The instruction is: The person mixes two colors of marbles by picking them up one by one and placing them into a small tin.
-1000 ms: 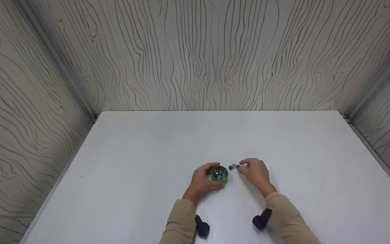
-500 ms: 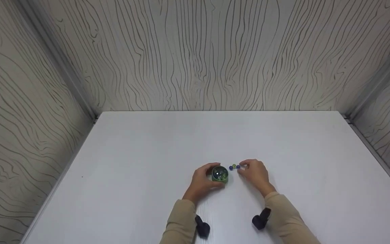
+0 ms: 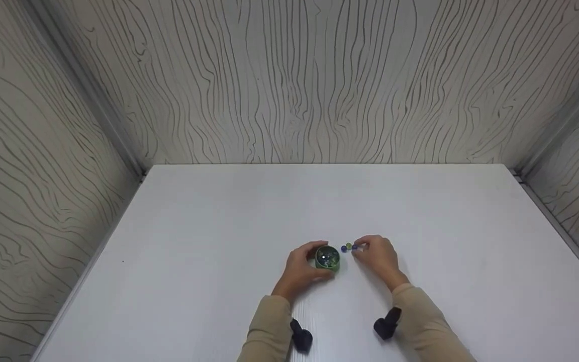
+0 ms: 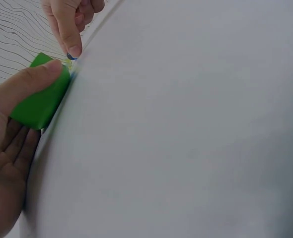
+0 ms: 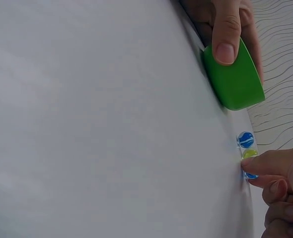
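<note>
My left hand (image 3: 300, 265) grips a small green cup (image 5: 236, 82), thumb on the near side and fingers round the far side. In the head view, dark blue and greenish glassy contents show inside its rim. To the right of the cup, a short row of glass marbles lies on the table: a blue marble (image 5: 246, 140), a yellow-green marble (image 5: 250, 153) and a second blue marble (image 5: 252, 176). With thumb and index finger, my right hand (image 3: 377, 255) pinches that second blue marble, the one farthest from the cup; the fingertips partly cover it.
The white table (image 3: 219, 216) stretches out on every side, backed by a wood-grain patterned wall (image 3: 289, 90). Dark wrist-camera mounts (image 3: 301, 338) stick out from both beige sleeves (image 3: 268, 322), low over the table.
Both hands, the cup and the marbles keep nearly the same places. The right thumb and index finger have drawn in slightly on the far blue marble.
</note>
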The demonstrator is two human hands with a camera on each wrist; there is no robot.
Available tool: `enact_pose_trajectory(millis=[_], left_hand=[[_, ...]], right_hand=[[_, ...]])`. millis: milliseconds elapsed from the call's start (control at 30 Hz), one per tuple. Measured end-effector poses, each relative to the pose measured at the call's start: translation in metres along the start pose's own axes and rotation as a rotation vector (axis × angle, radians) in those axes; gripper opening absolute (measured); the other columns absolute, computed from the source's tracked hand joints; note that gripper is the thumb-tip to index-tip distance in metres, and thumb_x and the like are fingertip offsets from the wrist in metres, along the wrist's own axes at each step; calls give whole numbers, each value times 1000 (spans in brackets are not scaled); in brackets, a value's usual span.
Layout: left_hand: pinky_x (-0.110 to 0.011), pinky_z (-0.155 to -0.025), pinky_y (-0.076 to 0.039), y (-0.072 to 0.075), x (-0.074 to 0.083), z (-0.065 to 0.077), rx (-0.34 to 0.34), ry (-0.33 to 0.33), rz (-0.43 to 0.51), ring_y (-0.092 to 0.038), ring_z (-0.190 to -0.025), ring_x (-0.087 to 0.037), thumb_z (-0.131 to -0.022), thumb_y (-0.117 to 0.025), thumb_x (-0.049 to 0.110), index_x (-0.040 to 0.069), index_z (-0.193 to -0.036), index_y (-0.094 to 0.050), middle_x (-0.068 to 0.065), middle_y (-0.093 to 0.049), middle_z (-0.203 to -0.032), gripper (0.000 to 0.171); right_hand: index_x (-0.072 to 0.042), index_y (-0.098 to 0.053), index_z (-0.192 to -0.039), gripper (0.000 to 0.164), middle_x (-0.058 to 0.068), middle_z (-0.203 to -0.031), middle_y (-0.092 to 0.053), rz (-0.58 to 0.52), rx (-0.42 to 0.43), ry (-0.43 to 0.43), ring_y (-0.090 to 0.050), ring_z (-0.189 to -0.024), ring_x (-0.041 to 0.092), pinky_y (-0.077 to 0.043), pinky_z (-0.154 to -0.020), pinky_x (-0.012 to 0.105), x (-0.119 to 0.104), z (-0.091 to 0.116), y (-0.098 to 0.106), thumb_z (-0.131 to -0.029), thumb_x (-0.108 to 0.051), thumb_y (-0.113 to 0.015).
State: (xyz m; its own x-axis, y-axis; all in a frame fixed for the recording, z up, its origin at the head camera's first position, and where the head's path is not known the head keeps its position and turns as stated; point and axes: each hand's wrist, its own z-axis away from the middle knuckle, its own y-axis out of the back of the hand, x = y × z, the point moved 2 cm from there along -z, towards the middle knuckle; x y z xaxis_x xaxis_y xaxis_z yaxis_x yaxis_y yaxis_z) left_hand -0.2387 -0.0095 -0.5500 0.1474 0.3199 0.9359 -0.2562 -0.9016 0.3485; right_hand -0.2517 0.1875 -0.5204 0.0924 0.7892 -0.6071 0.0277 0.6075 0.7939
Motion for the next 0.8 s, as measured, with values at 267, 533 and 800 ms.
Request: enact_pose_trajectory(millis=[267,533,800], left_hand=[[-39,-115,-42,0,0,-1,2,-4,-9,-59,-124,-21,-66,-86,13,13,-128,-60,-3,-65,-129,68],[-38,-113,-44,0,-1,-2,5,-18,-9,-59,-123,-22,-66,-86,13,12,-128,-60,-4,-66,-128,68],[-37,-113,-44,0,1,0,8,-8,-28,-59,-124,-20,-66,-87,15,15,-129,-60,-2,-65,-129,69]], right_hand=[[-2,-74,-95,17,11,-78,-70,2,16,14,-53,-65,16,-40,-57,24,1,-1,0,-80,-10,-72],[-3,-74,-95,17,11,-79,-71,5,15,12,-54,-66,16,-40,-56,24,1,0,1,-81,-11,-71],[-2,-74,-95,17,10,-73,-68,-7,19,7,-51,-62,15,-36,-54,22,3,1,0,-80,-10,-71]])
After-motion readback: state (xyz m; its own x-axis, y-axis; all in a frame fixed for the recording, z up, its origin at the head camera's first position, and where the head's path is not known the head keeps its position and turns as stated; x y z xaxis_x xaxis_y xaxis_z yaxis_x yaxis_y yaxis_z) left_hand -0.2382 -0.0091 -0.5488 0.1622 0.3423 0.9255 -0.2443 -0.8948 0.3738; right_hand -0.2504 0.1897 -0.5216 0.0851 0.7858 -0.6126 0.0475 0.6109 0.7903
